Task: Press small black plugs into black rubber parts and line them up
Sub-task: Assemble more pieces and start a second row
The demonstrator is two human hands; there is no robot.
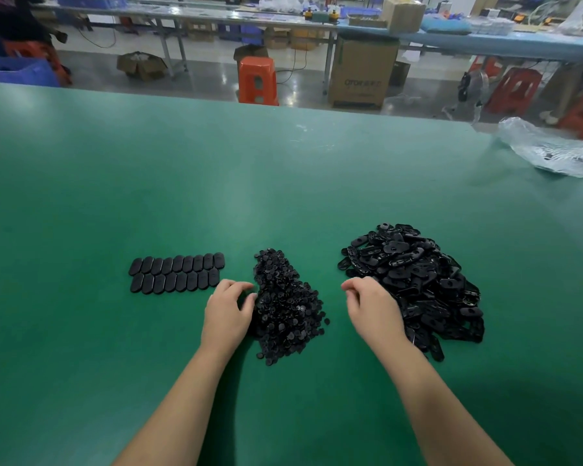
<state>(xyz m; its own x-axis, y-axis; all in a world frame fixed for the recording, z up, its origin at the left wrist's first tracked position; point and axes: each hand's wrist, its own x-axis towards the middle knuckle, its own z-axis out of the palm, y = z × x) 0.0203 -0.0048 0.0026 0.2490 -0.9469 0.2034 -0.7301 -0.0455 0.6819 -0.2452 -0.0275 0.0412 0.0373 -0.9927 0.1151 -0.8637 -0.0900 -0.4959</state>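
My left hand (228,312) curls at the plug pile (285,307) mid-frame, my right hand (372,307) at the rubber parts heap (414,284); whether either grip holds anything, I cannot tell. A careless sweep could scatter plugs into the lined-up rows (177,272) left of centre.

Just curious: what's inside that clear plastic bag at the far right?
The bag lies crumpled on the green table. A few dark shapes show through it, maybe more black parts; the wrinkled plastic hides what and how many.
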